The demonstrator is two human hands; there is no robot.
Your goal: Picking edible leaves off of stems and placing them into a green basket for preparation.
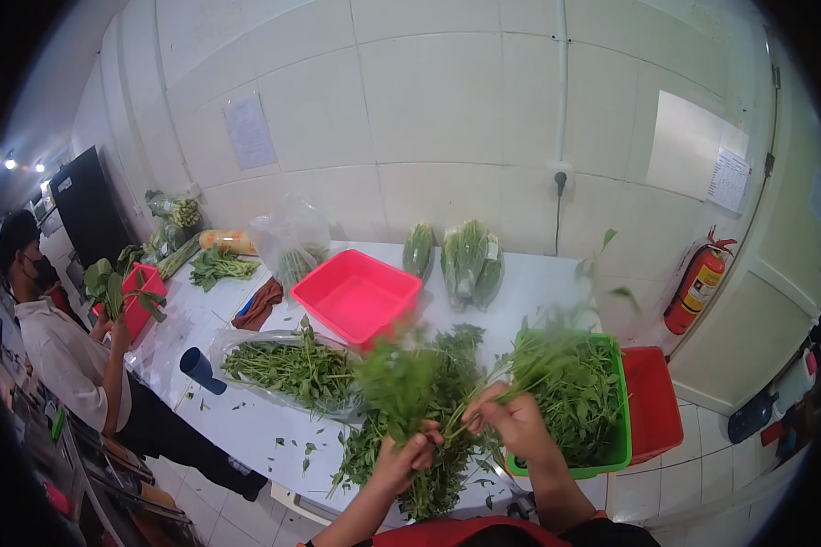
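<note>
My left hand (409, 457) is closed around a bunch of leafy green stems (397, 390), blurred at the top. To its right, my right hand (510, 417) pinches several long stems that stretch up and right, their leafy tips blurred. A loose pile of leafy greens (438, 485) lies on the white table beneath both hands. Beside my right hand is a green plastic basket (626, 437) filled with the same kind of greens. Left of my hands, an open clear plastic bag (246, 393) holds more stems and leaves.
An empty pink plastic bin (359, 294) stands mid-table, with wrapped leafy vegetables (468, 267) by the wall. A red bin (653, 410) is beyond the green basket. A blue cup (198, 368) lies left. At far left, a masked person (68, 355) holds greens. A fire extinguisher (698, 287) hangs right.
</note>
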